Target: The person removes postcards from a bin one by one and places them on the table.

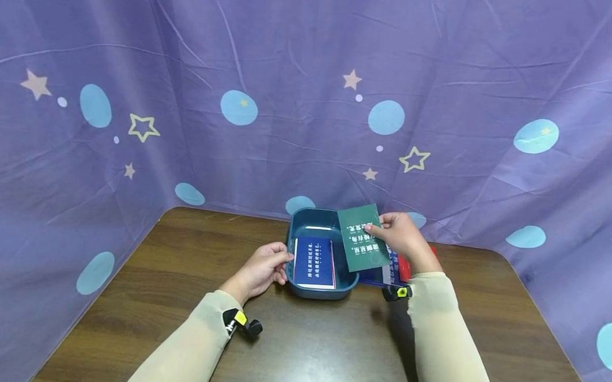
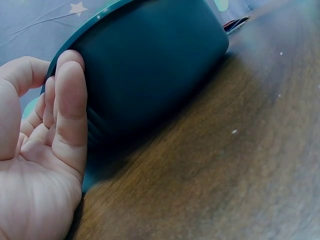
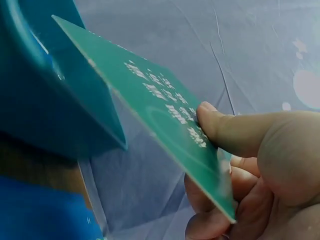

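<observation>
A green card (image 1: 357, 248) with white printed characters is pinched between the thumb and fingers of my right hand (image 1: 404, 236), tilted over the right side of a dark teal tray (image 1: 321, 293). In the right wrist view, the thumb presses the printed face of the card (image 3: 150, 100) and the fingers lie behind it. My left hand (image 1: 265, 267) grips the tray's left rim, thumb at the edge and fingers against the outer wall, as the left wrist view shows. Inside the tray lies a blue card (image 1: 315, 263) with white characters, over other cards whose edges show.
Blue and red printed cards (image 1: 404, 268) lie on the wooden table (image 1: 298, 346) right of the tray, partly covered by the right hand and the green card. A purple curtain (image 1: 302, 69) with stars and blue dots hangs behind the table and along its sides.
</observation>
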A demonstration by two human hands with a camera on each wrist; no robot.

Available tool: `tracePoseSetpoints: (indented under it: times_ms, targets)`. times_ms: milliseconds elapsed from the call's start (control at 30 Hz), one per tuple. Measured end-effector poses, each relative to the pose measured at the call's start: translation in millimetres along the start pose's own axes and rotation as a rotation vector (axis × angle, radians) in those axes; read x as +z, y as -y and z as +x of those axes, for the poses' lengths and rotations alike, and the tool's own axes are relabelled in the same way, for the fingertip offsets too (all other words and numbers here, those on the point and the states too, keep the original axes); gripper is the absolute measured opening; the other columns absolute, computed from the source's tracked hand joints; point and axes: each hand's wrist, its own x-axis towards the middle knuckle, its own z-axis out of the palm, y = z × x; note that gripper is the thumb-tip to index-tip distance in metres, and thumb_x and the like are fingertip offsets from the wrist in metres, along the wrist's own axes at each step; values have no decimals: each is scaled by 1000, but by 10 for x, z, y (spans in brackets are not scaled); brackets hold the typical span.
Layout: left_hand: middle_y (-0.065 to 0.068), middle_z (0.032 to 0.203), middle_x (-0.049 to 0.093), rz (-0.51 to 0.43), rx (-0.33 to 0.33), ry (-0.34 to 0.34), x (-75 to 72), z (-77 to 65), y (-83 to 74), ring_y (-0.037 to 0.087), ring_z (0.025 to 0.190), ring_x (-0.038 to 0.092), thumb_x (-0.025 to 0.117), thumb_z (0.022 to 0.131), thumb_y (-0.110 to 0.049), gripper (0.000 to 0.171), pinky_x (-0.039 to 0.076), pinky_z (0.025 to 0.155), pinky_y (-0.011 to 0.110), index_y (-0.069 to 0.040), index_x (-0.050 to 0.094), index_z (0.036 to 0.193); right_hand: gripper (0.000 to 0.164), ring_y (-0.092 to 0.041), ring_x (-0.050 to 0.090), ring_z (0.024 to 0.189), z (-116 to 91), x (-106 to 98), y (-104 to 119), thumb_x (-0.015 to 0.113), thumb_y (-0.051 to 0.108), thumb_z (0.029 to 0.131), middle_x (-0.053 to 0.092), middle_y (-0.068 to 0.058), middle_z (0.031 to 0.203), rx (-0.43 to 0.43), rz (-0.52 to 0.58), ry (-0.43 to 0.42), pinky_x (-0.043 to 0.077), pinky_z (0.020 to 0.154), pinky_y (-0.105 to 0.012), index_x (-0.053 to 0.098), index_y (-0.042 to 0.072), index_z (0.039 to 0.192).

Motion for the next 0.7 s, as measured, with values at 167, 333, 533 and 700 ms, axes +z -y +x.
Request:
tracePoseSetpoints:
  times_ms: [167,333,533,700]
  targets:
    - [-2,65,55,1,-1,7,14,10,0,9,46,61,61,100,-1,17,55,41,18,-9,58,86,35,-12,67,61,-28,-127,-126,79,35,98,73,0,72,1,11,-31,62,55,-32,73,0,95]
    - [-1,64,55,2,0,5,18,29,6,9,46,61,61,99,-2,15,55,41,19,-9,58,87,38,-13,71,63,-75,-302,-239,77,33,99,76,0,74,39,62,-35,67,59,-36,72,-4,102]
    - [-1,65,55,6,-6,3,-4,36,14,10,46,61,62,100,-3,13,55,41,19,-7,58,89,44,-13,74,64,-161,-543,-361,78,34,99,79,2,77,109,91,-83,68,62,-37,71,-6,114]
    - [-1,64,55,14,-4,-6,-13,23,13,10,46,60,62,100,-3,12,54,41,19,-6,57,89,50,-12,73,66,-196,-708,-506,78,35,99,80,-7,86,148,22,-146,65,60,-30,68,-7,124]
